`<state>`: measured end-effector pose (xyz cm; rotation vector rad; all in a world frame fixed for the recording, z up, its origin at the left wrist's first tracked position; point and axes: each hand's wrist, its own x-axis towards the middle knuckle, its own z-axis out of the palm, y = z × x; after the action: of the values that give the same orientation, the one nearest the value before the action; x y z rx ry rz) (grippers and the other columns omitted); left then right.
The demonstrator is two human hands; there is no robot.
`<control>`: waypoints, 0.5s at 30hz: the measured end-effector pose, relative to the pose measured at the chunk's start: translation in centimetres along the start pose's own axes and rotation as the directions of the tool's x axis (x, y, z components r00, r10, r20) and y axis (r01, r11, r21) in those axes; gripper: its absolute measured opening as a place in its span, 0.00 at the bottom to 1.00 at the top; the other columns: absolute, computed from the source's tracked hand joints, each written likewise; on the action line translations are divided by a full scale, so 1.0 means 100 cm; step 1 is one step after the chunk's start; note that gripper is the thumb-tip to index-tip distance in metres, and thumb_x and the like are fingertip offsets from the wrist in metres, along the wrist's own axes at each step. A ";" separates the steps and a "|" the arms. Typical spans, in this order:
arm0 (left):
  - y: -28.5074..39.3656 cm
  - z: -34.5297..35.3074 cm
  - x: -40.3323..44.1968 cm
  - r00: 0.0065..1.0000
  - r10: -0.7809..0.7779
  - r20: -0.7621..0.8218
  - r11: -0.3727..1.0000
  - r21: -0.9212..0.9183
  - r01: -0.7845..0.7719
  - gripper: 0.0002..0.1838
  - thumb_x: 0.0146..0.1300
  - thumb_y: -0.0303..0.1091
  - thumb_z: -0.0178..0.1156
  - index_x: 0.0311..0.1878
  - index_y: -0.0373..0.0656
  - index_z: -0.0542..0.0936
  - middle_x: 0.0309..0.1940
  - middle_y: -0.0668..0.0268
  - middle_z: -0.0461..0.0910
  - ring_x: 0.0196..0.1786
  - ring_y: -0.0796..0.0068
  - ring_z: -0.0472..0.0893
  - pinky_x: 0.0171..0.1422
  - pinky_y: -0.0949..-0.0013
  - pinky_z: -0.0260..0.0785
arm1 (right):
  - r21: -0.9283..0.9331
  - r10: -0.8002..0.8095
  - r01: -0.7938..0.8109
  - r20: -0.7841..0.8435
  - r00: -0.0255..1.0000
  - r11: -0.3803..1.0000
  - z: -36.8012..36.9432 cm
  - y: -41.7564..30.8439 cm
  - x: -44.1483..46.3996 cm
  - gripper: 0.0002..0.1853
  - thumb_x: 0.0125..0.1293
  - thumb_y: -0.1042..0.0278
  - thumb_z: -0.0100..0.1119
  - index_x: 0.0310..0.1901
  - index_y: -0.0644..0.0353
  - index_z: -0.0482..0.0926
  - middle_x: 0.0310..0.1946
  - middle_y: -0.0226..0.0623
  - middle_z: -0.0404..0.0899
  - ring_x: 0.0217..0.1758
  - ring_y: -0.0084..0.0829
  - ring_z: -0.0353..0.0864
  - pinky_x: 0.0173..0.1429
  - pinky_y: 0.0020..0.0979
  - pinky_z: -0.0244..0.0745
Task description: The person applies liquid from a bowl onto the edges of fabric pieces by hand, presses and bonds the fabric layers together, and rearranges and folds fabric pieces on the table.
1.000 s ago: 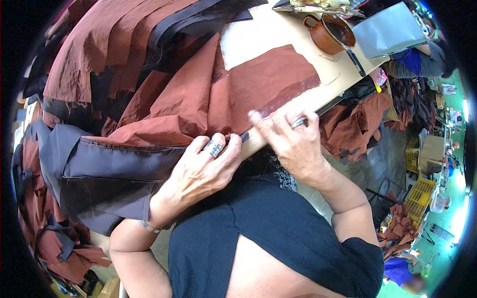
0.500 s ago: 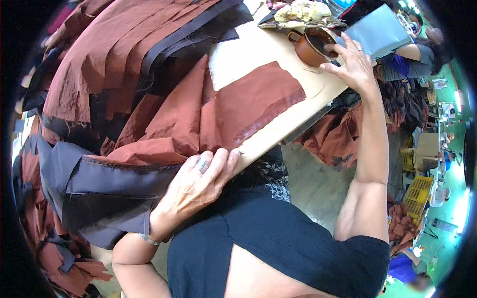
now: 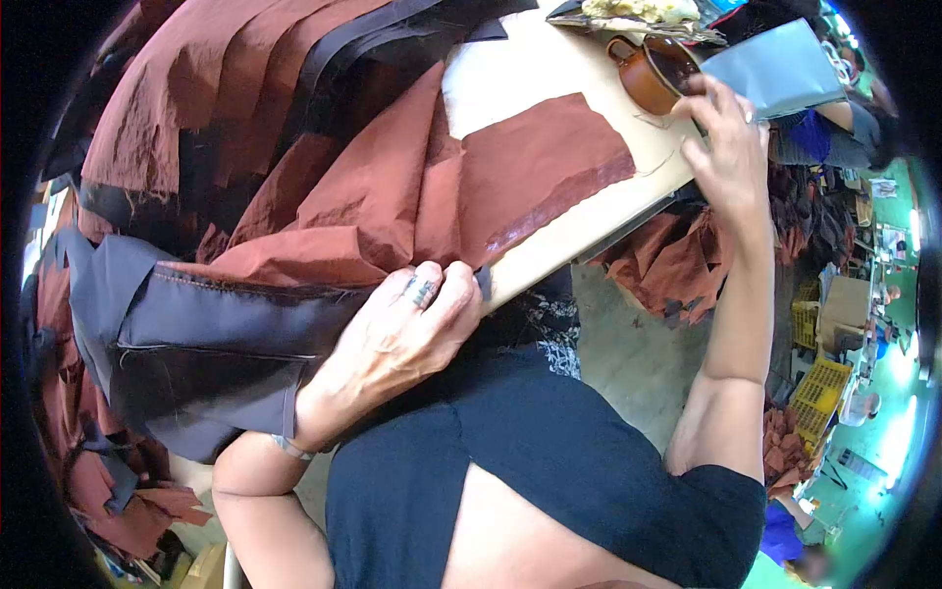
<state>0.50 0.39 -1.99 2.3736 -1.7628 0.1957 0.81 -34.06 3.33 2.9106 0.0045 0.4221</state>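
Note:
My left hand (image 3: pixel 407 319) is at the board's near edge, its fingers closed over the edge of the cloth. That cloth is a sewn piece with dark grey fabric (image 3: pixel 235 344) on the near side and reddish-brown fabric (image 3: pixel 368 201) folded back above it. A flat reddish-brown panel (image 3: pixel 549 162) lies on the pale board (image 3: pixel 628 201), with a darker, wet-looking strip along its near edge. My right hand (image 3: pixel 731 147) is beside the rim of a brown mug (image 3: pixel 648 80), thumb and fingers apart, slightly blurred. Dark contents show inside the mug.
Layered reddish-brown and dark cloth pieces (image 3: pixel 206 108) cover the left. Behind the mug lies a yellowish lump (image 3: pixel 643 12); a grey-blue flat item (image 3: pixel 775 69) is right of it. Cloth scraps (image 3: pixel 667 260) hang beyond the board. Yellow crates (image 3: pixel 819 398) and other people are farther right.
My right hand has drawn back from inside the mug to beside its rim. The board and mug appear shifted up and right in view. My left hand stays on the cloth.

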 end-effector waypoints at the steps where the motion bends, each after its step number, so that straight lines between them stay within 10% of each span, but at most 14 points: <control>1: 0.000 0.000 0.000 1.000 0.006 -0.009 1.000 0.019 -0.005 0.22 0.53 0.31 0.53 0.53 0.37 0.72 0.49 0.58 0.69 0.48 0.62 0.73 0.53 0.63 0.69 | 0.000 -0.004 0.004 0.000 1.000 1.000 -0.004 -0.015 -0.007 0.15 0.48 0.66 0.60 0.41 0.48 0.80 0.48 0.37 0.73 0.55 0.40 0.71 0.55 0.45 0.66; 9: 0.001 0.002 0.001 0.998 -0.012 -0.055 1.000 0.010 0.012 0.21 0.52 0.30 0.55 0.52 0.37 0.73 0.46 0.59 0.70 0.46 0.64 0.74 0.49 0.64 0.70 | 0.730 -0.254 0.068 0.147 0.956 0.680 0.001 -0.127 -0.060 0.32 0.44 0.83 0.45 0.54 0.47 0.78 0.39 0.36 0.72 0.45 0.35 0.71 0.52 0.35 0.59; 15: 0.001 0.000 -0.001 0.999 -0.030 -0.042 0.999 0.036 0.031 0.19 0.51 0.31 0.56 0.48 0.37 0.75 0.44 0.59 0.71 0.45 0.64 0.75 0.49 0.64 0.70 | 0.332 -0.276 0.222 0.123 0.953 0.917 0.001 -0.144 -0.071 0.26 0.56 0.72 0.49 0.60 0.50 0.72 0.40 0.30 0.72 0.44 0.32 0.71 0.56 0.43 0.55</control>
<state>0.33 0.46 -1.97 2.4018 -1.7184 0.2726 -5.57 -20.20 -1.63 3.1879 0.4565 0.1413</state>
